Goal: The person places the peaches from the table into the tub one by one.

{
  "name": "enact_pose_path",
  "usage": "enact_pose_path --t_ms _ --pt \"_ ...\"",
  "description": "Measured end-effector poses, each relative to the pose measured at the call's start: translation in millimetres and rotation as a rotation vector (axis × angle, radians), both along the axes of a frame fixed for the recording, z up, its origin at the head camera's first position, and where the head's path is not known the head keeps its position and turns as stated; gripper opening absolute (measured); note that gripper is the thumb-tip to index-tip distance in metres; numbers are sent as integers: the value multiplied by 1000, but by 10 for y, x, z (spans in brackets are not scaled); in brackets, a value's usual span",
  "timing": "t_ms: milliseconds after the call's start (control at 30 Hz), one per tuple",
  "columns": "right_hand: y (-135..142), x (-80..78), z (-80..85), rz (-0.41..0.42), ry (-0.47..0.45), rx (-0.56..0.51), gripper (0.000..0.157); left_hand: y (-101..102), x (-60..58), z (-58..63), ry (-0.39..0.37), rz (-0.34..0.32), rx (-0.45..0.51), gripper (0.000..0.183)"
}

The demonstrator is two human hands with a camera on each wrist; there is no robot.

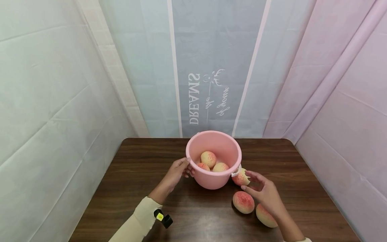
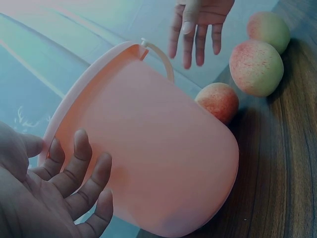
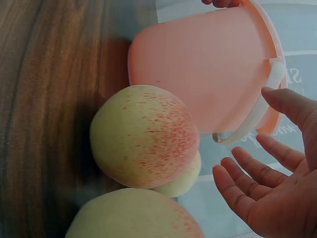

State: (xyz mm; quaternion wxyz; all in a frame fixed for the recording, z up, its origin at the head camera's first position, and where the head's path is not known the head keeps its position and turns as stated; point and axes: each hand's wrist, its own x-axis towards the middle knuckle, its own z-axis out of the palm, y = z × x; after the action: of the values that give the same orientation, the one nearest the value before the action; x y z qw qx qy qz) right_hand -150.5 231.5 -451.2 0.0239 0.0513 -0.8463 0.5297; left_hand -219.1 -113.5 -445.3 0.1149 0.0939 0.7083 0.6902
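A pink bucket [image 1: 211, 181] stands on the table with several peaches in sight inside it, one peach [image 1: 208, 159] lying at the back. My left hand [image 1: 178, 170] pinches the bucket's left rim, thumb at the rim and fingers outside; the left wrist view shows this hand [image 2: 54, 188] with its other fingers loosely bent. To the right of the bucket, my right hand [image 1: 266, 193] is spread with nothing in it, as the right wrist view shows [image 3: 277, 183]. Its fingers are near a red-speckled peach [image 1: 240, 178] beside the bucket and the white handle [image 3: 255, 116].
Two more peaches lie on the brown wooden table [image 1: 136, 174]: a redder peach [image 1: 243, 202] in front of the bucket's right side, and a paler peach [image 1: 266, 216] partly behind my right wrist. Cloth curtains [image 1: 151, 67] rise behind and beside the table.
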Motion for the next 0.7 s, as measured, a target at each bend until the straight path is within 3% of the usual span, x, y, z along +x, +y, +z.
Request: enact_pose_path --t_ms 267,700 --pt "-15 16 -74 -24 -46 -14 59 -3 -5 -19 -6 6 -4 40" --pt "-34 30 -217 -19 -34 14 60 5 -2 -7 -10 11 4 40"
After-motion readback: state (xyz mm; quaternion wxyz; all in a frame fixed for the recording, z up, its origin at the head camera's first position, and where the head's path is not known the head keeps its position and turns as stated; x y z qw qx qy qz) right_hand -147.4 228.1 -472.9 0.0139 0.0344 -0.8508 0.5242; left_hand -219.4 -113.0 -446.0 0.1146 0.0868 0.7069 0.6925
